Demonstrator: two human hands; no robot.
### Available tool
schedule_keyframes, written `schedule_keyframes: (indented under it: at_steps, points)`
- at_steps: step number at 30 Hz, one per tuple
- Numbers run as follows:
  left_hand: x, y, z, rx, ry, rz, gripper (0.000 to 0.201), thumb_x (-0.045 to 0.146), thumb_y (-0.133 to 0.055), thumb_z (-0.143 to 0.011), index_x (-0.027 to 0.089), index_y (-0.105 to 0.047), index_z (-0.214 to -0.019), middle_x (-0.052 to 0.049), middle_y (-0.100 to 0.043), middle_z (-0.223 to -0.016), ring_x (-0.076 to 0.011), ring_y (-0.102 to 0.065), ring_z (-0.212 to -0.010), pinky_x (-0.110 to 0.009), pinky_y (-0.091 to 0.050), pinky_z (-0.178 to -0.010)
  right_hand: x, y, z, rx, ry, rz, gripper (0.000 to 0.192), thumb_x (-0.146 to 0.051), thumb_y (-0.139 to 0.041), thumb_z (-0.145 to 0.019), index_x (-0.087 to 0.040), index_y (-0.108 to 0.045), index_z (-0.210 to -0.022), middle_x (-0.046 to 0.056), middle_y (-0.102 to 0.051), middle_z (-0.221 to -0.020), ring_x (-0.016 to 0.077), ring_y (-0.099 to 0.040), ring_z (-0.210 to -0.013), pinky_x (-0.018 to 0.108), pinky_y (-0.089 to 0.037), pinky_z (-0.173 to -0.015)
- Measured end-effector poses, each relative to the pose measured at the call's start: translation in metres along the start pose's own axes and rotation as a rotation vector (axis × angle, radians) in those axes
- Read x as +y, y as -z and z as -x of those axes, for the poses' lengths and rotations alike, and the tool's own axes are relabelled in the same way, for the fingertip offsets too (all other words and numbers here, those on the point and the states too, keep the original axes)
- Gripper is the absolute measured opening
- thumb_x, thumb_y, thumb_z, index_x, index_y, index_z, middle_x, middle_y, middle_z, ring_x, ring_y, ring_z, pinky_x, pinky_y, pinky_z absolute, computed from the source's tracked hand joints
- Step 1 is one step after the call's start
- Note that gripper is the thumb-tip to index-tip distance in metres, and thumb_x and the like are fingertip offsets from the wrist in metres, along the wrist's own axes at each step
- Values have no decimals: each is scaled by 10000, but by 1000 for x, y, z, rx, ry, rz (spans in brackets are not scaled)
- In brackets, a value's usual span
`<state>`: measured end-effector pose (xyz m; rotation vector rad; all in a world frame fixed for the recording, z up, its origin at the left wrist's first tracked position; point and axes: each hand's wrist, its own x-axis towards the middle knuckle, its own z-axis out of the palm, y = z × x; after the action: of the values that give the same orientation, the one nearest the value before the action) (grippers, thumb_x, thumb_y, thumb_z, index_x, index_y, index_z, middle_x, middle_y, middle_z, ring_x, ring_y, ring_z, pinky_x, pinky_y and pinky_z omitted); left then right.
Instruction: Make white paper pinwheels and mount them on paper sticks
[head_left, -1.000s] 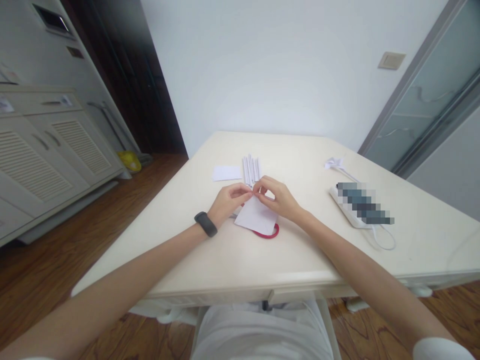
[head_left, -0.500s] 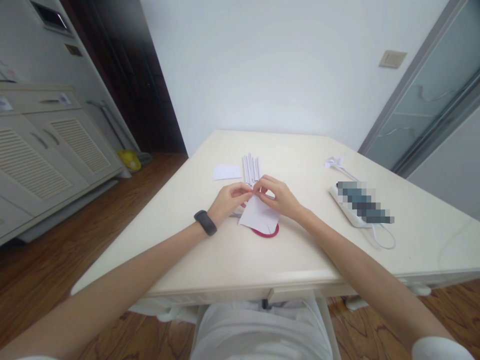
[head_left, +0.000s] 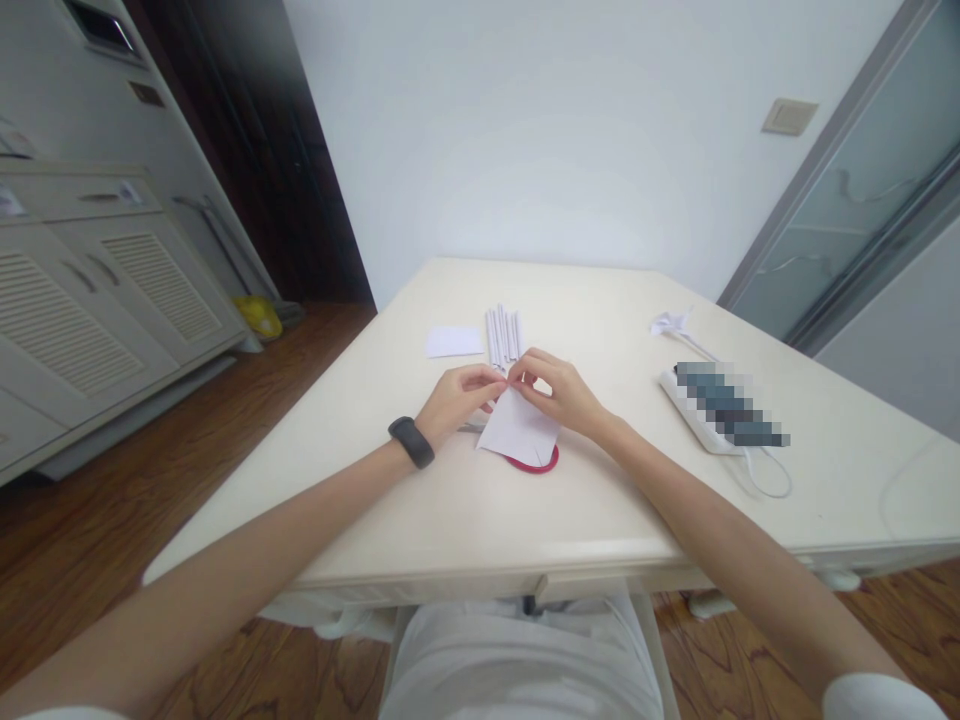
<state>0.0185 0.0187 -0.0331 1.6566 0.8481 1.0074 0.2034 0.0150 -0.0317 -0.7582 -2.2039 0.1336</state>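
A white sheet of paper (head_left: 517,430) hangs between my hands, its far corner pinched at the fingertips and a short slit showing near its lower edge. My left hand (head_left: 461,397), below a black wristband, is closed on that corner. From the other side my right hand (head_left: 553,385) grips the same corner with thumb and fingers. Partly covered beneath the paper lies a pair of scissors, whose red handle (head_left: 541,467) shows at the lower edge and whose metal blade (head_left: 471,428) shows at the left. Just beyond my fingers several rolled paper tubes (head_left: 504,332) lie side by side.
A small stack of white paper (head_left: 454,342) lies left of the tubes. To the right sit a white box-like object (head_left: 694,418) with a blurred top and a cable, and a folded white paper piece on a stick (head_left: 670,323). The table's front edge (head_left: 480,578) is near my lap.
Both hands stay at nearly the same spot, still pinching the paper's corner. Only slight finger motion and a small shift of the view show.
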Motion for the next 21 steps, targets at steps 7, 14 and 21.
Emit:
schedule_keyframes:
  at_steps: [7, 14, 21]
  points:
    - [1, 0, 1, -5, 53, 11, 192, 336, -611, -734, 156, -652, -784, -25, -603, -798, -131, -536, -740, -226, -452, -605, 0, 1, 1, -38, 12, 113, 134, -155, -430, -859, -199, -554, -881, 31, -545, -867, 119, -533, -712, 242, -423, -655]
    - [-1, 2, 1, 2, 76, -6, 245, 378, -630, -711, 163, -678, -818, -41, -631, -822, -151, -552, -757, -245, -448, -612, 0, 3, 1, -68, 63, 256, 159, -145, -421, -867, -198, -568, -900, 51, -560, -914, 135, -539, -752, 245, -409, -665]
    - [-3, 2, -1, 18, 87, 10, 255, 371, -655, -690, 160, -696, -826, -54, -646, -820, -155, -556, -746, -249, -436, -589, 3, 3, 0, -61, 168, 421, 175, -168, -390, -888, -195, -564, -889, 69, -580, -957, 155, -524, -777, 266, -395, -658]
